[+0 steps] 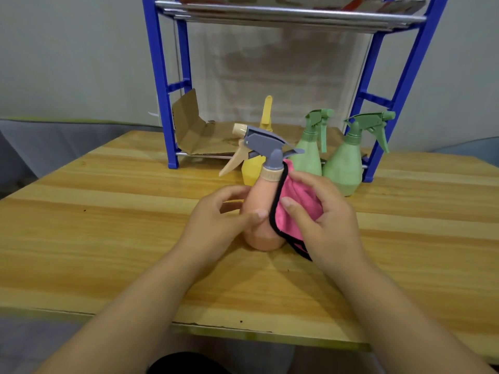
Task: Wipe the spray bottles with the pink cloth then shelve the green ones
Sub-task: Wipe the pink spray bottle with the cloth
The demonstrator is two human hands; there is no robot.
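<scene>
A peach spray bottle (259, 201) with a grey trigger head stands on the wooden table (108, 217). My left hand (218, 220) grips its body from the left, thumb across the front. My right hand (318, 217) holds the pink cloth (294, 203), which has a black edge, against the bottle's right side. Behind stand a yellow spray bottle (252, 168) and two green spray bottles (307, 157) (344, 168), side by side in front of the blue rack (162, 85).
The blue rack stands at the back of the table with a metal upper shelf (291, 16) and folded cardboard (197, 133) on its bottom level. A grey wall is behind. The table's front edge (216, 326) runs near my forearms.
</scene>
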